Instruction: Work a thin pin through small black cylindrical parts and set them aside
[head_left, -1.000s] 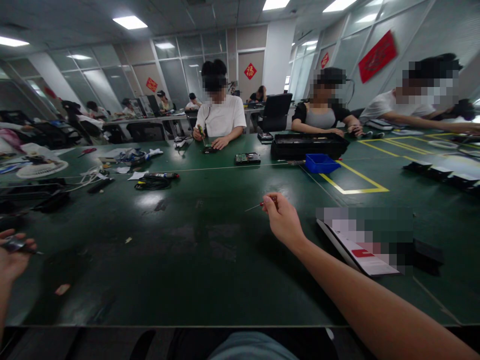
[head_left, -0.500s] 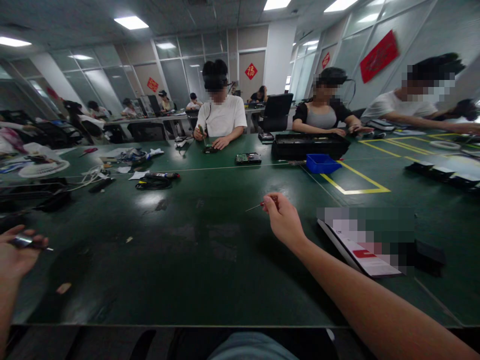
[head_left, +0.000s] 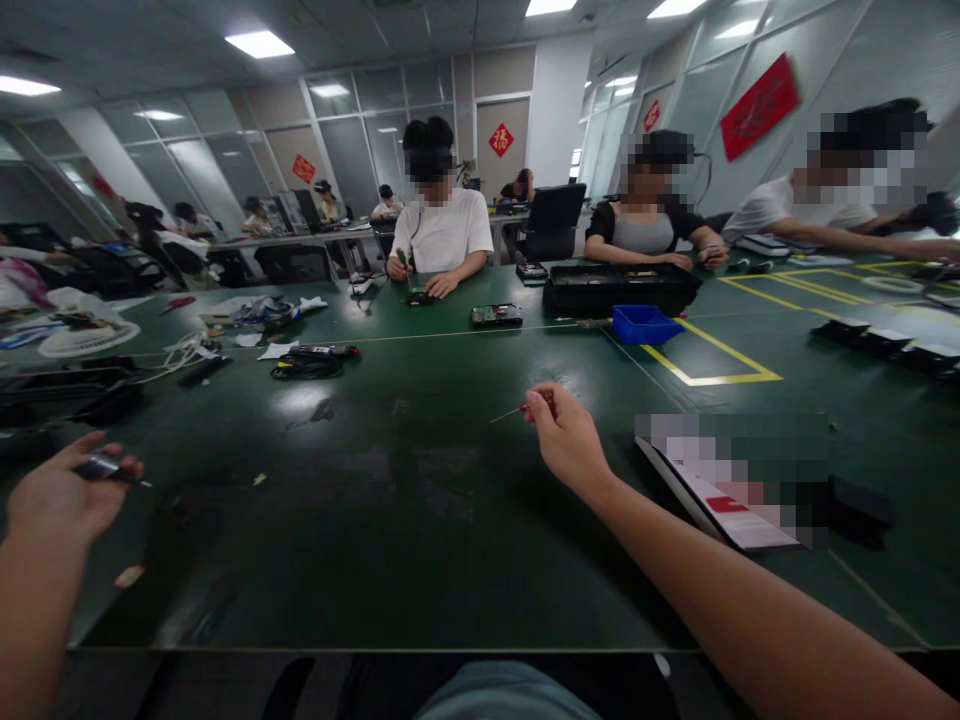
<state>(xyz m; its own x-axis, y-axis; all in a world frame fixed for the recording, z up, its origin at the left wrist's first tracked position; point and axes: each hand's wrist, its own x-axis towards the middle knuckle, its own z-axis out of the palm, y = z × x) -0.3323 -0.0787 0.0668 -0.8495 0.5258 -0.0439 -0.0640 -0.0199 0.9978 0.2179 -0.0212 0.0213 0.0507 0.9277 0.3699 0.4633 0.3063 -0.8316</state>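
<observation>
On the left, my left hand [head_left: 71, 490] is raised above the table with its fingers curled round a short dark cylindrical tool [head_left: 99, 467]. A thin metal tip sticks out of that tool to the right; its exact kind is unclear. My right hand [head_left: 562, 430] pinches a small red-handled screwdriver [head_left: 504, 416] over the middle of the table, its thin shaft pointing left. Most of the handle is hidden by the fingers. Beneath both hands is the dark green tabletop [head_left: 360, 560]. Neither tool touches another object.
Right of my right arm lies a white and red box or booklet [head_left: 739, 510], partly blurred, beside a black block [head_left: 861, 510]. Ahead are a blue bin [head_left: 646, 325], a black tray [head_left: 619, 292], a hard drive [head_left: 496, 316] and coiled cable [head_left: 306, 364]. Co-workers sit opposite.
My left hand has come further into view, moving right and slightly up with the dark tool. My right hand and the screwdriver stay almost still.
</observation>
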